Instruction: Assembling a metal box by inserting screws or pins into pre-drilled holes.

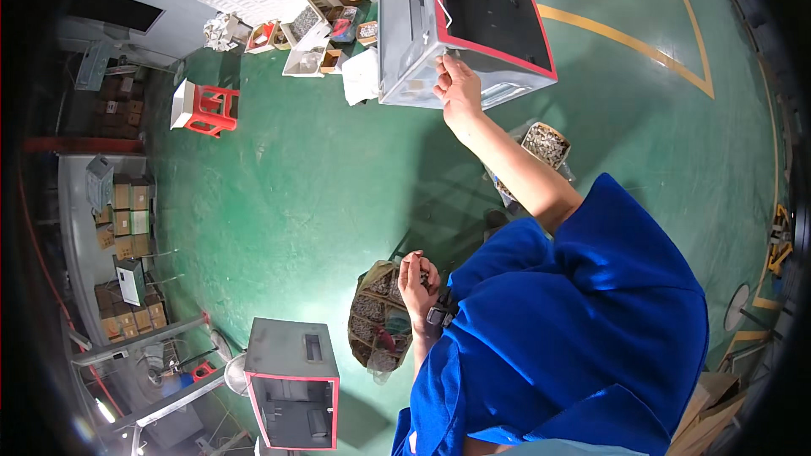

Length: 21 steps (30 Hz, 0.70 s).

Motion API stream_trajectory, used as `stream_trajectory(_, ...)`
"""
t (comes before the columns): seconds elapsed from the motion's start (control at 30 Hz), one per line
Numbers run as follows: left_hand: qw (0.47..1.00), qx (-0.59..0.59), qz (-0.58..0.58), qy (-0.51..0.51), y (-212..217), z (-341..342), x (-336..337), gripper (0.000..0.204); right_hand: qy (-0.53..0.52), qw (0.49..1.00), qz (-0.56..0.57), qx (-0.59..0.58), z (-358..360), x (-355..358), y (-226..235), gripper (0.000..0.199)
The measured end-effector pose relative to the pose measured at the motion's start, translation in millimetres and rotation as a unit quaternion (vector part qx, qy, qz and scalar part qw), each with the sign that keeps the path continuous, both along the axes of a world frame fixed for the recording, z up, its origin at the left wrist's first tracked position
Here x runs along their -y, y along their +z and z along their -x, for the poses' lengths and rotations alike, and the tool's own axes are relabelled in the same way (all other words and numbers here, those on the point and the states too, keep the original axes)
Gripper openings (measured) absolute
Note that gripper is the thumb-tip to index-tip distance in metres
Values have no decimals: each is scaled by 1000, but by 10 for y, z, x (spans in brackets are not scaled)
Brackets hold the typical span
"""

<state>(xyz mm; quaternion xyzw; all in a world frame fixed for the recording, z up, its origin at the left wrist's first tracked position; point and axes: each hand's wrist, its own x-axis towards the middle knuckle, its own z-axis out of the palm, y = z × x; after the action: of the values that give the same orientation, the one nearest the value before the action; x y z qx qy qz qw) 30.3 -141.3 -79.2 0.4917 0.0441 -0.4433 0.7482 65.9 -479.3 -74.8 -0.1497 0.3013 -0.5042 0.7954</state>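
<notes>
My right hand (458, 89) reaches out to the near corner of a grey metal cabinet (411, 59) with a red-edged open front. Its fingers are pinched together at that corner, and whatever they hold is too small to make out. My left hand (418, 285) is held close to my body with its fingers curled in. Something small and dark seems to lie in it, but its kind does not show. Just beside and below this hand is a divided bin (368, 308) of small metal parts.
Another red-edged grey cabinet (291, 346) stands at the lower left. A container of small parts (547, 143) is under my right forearm. Several open boxes (304, 61) line the wall. A red stool (211, 110) stands on the green floor (296, 177) at left.
</notes>
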Motion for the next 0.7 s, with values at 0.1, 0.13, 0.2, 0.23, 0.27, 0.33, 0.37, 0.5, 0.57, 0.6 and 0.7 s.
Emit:
stream_trajectory(0.1, 1000, 8, -7, 7, -6, 4, -22, 15, -5, 1000, -13, 8, -28, -92, 8, 12)
stream_trajectory(0.13, 1000, 11, -9, 11, -8, 5, -31, 15, -6, 1000, -18, 12, -42, -118, 9, 12)
stream_trajectory(0.2, 1000, 1, -4, 10, -21, 1, -52, 14, 6, 1000, -10, 5, -61, -152, 12, 12)
stream_trajectory(0.23, 1000, -4, -1, 10, -25, 1, -65, 14, 12, 1000, -6, 1, -74, -173, 14, 12)
stream_trajectory(0.27, 1000, -3, -1, 9, -36, -3, -80, 14, 21, 1000, -5, -2, -76, -210, 56, 12)
stream_trajectory(0.33, 1000, 0, -1, 8, -52, -7, -116, 14, 14, 1000, -23, 13, -132, -292, 40, 12)
stream_trajectory(0.37, 1000, -1, -4, 11, -56, -3, -138, 14, 12, 999, -32, 20, -164, -345, 58, 11)
stream_trajectory(0.5, 1000, 1, -6, 18, -61, 17, -246, 13, 9, 990, -75, 118, -308, -549, 140, 14)
stream_trajectory(0.57, 1000, 0, -4, 24, -55, 32, -301, 13, 18, 986, -78, 146, -374, -644, 168, 16)
stream_trajectory(0.6, 1000, -3, -5, 29, -52, 42, -323, 13, 20, 982, -80, 169, -402, -690, 176, 17)
stream_trajectory(0.7, 999, -7, -16, 32, 31, 55, -415, 13, 23, 972, -66, 222, -478, -830, 172, 17)
